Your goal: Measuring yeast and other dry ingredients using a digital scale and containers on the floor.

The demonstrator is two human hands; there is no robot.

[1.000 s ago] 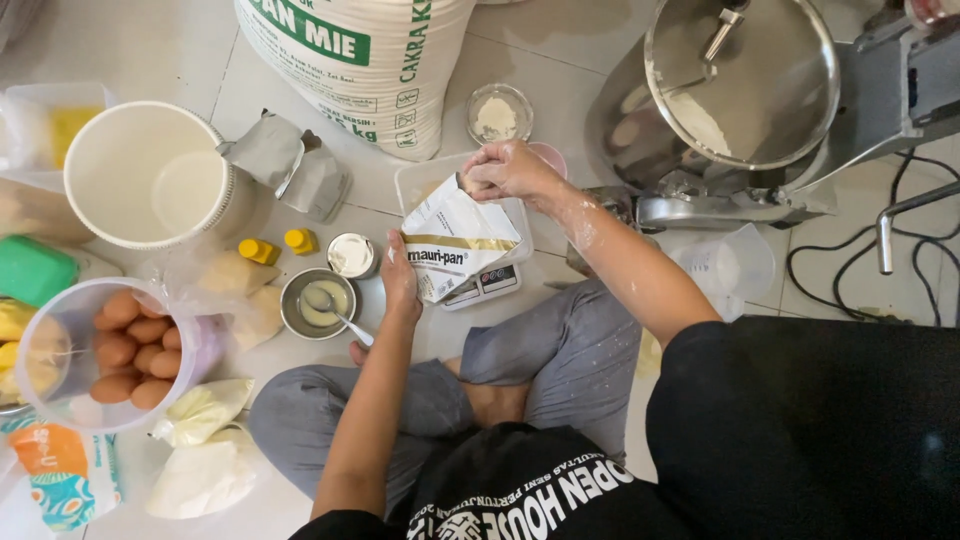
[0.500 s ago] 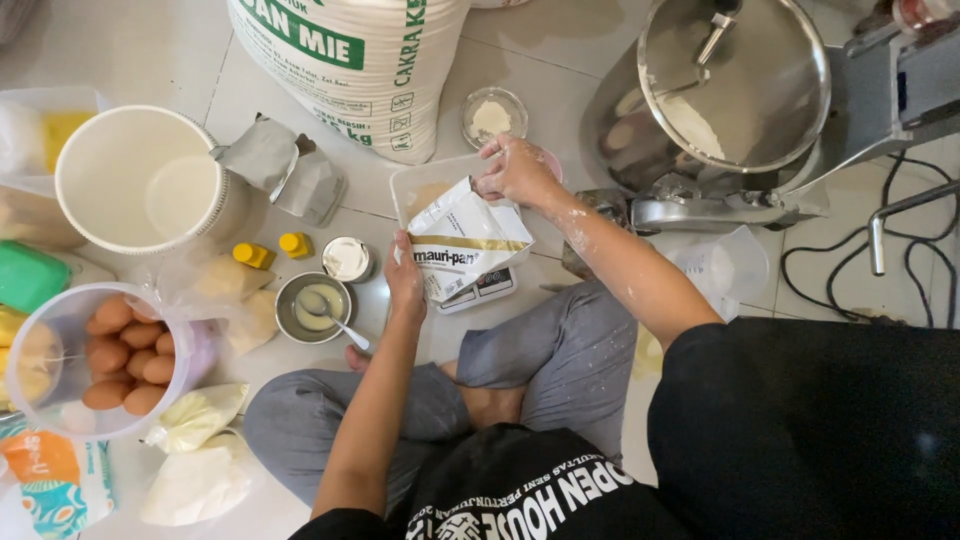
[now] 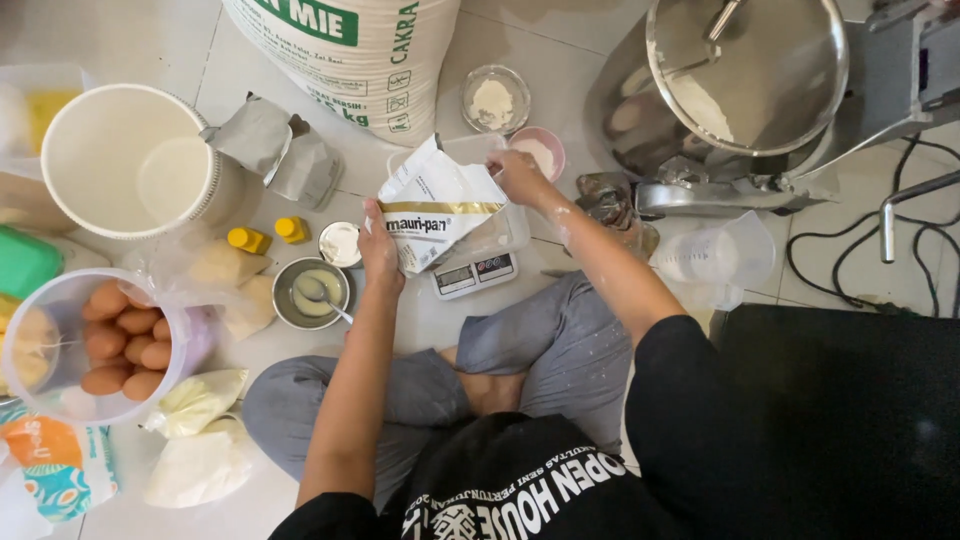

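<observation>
I sit cross-legged on a tiled floor. Both hands hold a white foil packet with a gold band (image 3: 437, 210) over a clear plastic tub (image 3: 505, 232) that stands on a small digital scale (image 3: 475, 275). My left hand (image 3: 380, 255) grips the packet's lower left edge. My right hand (image 3: 520, 175) pinches its upper right corner, and the packet is tilted. The forearms are dusted with flour.
A big flour sack (image 3: 350, 55) and a stand mixer with a steel bowl (image 3: 745, 75) stand ahead. Left are a white bucket (image 3: 125, 160), a tub of eggs (image 3: 110, 340), a small bowl with a spoon (image 3: 310, 292), two yellow-capped bottles (image 3: 268, 235). A measuring jug (image 3: 715, 262) and cables lie right.
The view has shifted slightly. Both hands have lifted the packet a little higher and further over the tub on the scale; my right hand now sits at its top corner.
</observation>
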